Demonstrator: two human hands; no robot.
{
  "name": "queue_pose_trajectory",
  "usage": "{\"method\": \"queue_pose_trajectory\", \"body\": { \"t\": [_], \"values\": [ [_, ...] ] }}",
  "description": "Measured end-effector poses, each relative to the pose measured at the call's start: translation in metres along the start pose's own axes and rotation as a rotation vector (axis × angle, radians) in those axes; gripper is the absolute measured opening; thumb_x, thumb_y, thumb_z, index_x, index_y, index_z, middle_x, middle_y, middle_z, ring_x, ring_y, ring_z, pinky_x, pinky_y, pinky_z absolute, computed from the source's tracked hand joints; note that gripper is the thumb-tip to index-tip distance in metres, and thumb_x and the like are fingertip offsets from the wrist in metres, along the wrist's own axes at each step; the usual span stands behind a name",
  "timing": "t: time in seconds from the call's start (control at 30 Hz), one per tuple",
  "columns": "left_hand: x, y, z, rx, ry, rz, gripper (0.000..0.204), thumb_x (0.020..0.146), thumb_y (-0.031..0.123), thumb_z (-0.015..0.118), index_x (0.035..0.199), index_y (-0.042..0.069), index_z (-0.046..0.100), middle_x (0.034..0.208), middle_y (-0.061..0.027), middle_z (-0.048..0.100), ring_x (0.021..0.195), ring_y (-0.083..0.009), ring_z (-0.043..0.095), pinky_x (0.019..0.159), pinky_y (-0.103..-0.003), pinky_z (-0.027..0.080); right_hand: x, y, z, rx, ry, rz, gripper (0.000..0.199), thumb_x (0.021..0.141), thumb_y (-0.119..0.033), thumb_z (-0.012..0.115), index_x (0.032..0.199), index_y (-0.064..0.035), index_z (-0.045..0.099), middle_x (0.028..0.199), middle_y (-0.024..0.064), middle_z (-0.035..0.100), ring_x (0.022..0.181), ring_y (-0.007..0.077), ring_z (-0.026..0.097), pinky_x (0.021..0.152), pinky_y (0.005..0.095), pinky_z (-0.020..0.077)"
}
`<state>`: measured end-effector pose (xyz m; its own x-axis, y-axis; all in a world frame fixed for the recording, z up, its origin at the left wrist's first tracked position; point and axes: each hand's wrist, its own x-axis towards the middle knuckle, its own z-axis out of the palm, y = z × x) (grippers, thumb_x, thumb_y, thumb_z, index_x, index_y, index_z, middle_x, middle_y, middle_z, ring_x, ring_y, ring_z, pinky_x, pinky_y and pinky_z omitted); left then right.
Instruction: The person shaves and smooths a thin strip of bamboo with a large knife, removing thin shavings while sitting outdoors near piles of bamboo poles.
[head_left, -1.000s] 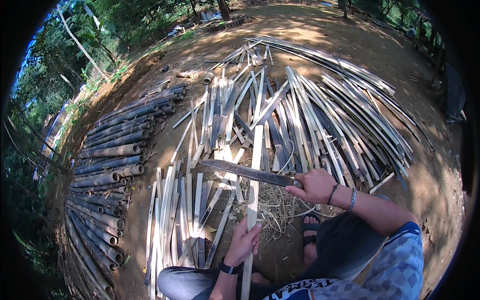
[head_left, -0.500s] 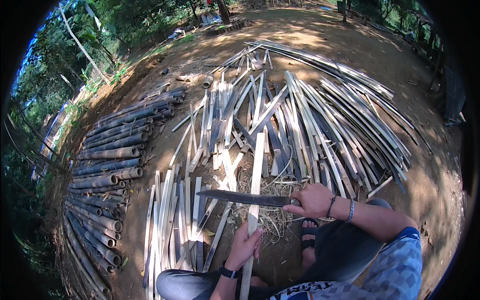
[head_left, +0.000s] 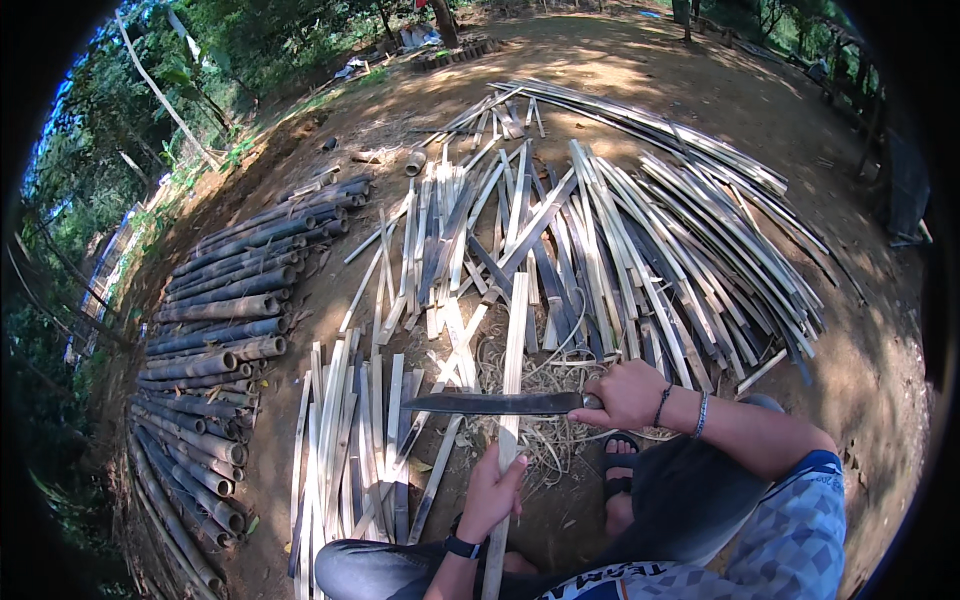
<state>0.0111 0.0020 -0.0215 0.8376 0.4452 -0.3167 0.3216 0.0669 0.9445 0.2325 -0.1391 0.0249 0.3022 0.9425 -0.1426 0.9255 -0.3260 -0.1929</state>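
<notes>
head view is showing a dirt yard (head_left: 880, 380) lying under everything, with trees rimming it from nine to twelve o'clock. a wide fan of split bamboo strips (head_left: 640, 230) is spreading from the centre toward two o'clock, and a stack of round bamboo poles (head_left: 215, 340) is lying at nine o'clock. a smaller row of pale slats (head_left: 345, 440) is sitting at seven o'clock. at six o'clock the left hand (head_left: 492, 493) is closing around a long bamboo slat (head_left: 515, 340), which is pointing toward twelve. the right hand (head_left: 628, 392) at five o'clock is gripping a machete (head_left: 495, 403), its blade lying across the slat and pointing toward nine.
</notes>
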Motion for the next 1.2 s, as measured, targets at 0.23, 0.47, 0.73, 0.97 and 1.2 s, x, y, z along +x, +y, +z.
{"method": "queue_pose_trajectory", "body": {
  "t": [0.23, 0.47, 0.73, 0.97, 1.2],
  "values": [
    [0.002, 0.005, -0.006, -0.085, -0.019, -0.028, 0.016, 0.096, 0.017, 0.052, 0.096, 0.002, 0.046, 0.056, 0.0006, 0.045, 0.039, -0.0086, 0.047, 0.034, -0.025, 0.039, 0.014, 0.011, -0.007, 0.044, 0.089, 0.051, 0.067, 0.088, -0.064, 0.041, 0.070, -0.0044, 0.064, 0.056, 0.0166, 0.060, 0.060, 0.0354, 0.064, 0.060, 0.0456, 0.0515],
    [-0.002, 0.007, -0.003, -0.127, -0.068, -0.044, 0.016, 0.096, 0.017, 0.051, 0.097, 0.002, 0.046, 0.056, 0.0008, 0.045, 0.038, -0.0083, 0.046, 0.034, -0.024, 0.038, 0.008, 0.016, 0.001, 0.205, 0.120, 0.158, 0.066, 0.089, -0.064, 0.042, 0.071, -0.0031, 0.063, 0.056, 0.0177, 0.059, 0.059, 0.0373, 0.063, 0.061, 0.0459, 0.0519],
    [-0.002, 0.003, -0.002, -0.078, -0.057, -0.014, 0.015, 0.095, 0.016, 0.051, 0.095, 0.002, 0.047, 0.054, -0.0003, 0.046, 0.037, -0.0093, 0.047, 0.034, -0.025, 0.038, 0.017, 0.033, -0.004, 0.139, 0.141, 0.200, 0.067, 0.088, -0.064, 0.042, 0.071, -0.0045, 0.065, 0.056, 0.0174, 0.059, 0.059, 0.0370, 0.063, 0.059, 0.0448, 0.0521],
    [0.001, 0.001, -0.002, -0.006, 0.002, -0.019, 0.017, 0.094, 0.016, 0.053, 0.093, 0.000, 0.047, 0.053, -0.0006, 0.048, 0.037, -0.0109, 0.050, 0.035, -0.026, 0.039, 0.005, 0.009, -0.001, 0.044, 0.055, 0.049, 0.068, 0.088, -0.065, 0.041, 0.072, -0.0038, 0.066, 0.057, 0.0181, 0.060, 0.061, 0.0371, 0.063, 0.062, 0.0450, 0.0519],
    [-0.003, 0.003, 0.002, 0.132, 0.015, -0.019, 0.019, 0.094, 0.019, 0.054, 0.097, 0.001, 0.048, 0.057, -0.0011, 0.048, 0.039, -0.0097, 0.049, 0.034, -0.025, 0.039, 0.015, 0.031, -0.003, 0.249, 0.093, 0.246, 0.066, 0.089, -0.062, 0.042, 0.071, -0.0025, 0.064, 0.060, 0.0209, 0.060, 0.063, 0.0381, 0.063, 0.063, 0.0476, 0.0512]
  ]
}}
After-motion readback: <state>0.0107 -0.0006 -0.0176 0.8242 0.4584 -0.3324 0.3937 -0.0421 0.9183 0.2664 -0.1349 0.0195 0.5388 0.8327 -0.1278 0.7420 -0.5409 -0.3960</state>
